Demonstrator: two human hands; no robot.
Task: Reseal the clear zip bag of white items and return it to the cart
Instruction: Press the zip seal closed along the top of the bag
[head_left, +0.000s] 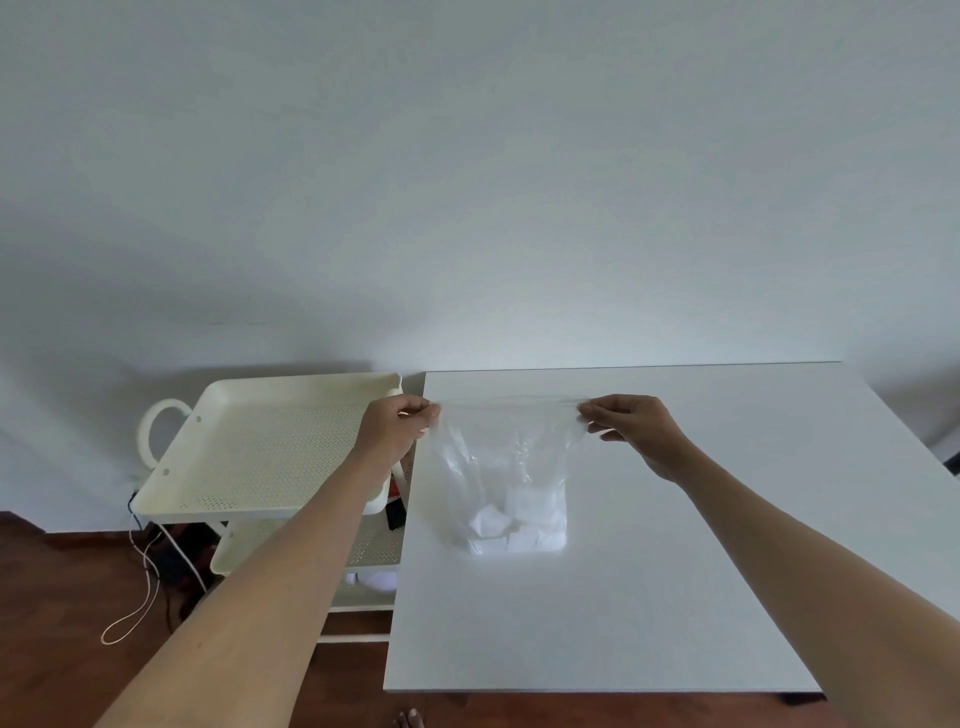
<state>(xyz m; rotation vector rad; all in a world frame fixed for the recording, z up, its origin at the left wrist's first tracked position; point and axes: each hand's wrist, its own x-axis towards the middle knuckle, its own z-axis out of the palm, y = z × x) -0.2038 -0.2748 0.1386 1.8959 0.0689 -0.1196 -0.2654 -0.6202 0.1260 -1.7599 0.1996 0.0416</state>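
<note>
A clear zip bag (506, 457) stands upright on the white table (675, 597), with several white items (517, 525) lying in its bottom. My left hand (395, 434) pinches the left end of the bag's top strip. My right hand (636, 428) pinches the right end, and the strip is stretched taut between them. Whether the zip is closed along its length I cannot tell. The cream cart (270, 447) stands left of the table, its perforated top tray beside my left forearm.
The cart has a loop handle (156, 431) on its far left and lower shelves (363, 551) under the tray. A small dark and red object (396, 512) sits between cart and table. White cords (145, 582) trail on the wooden floor. A plain wall stands behind.
</note>
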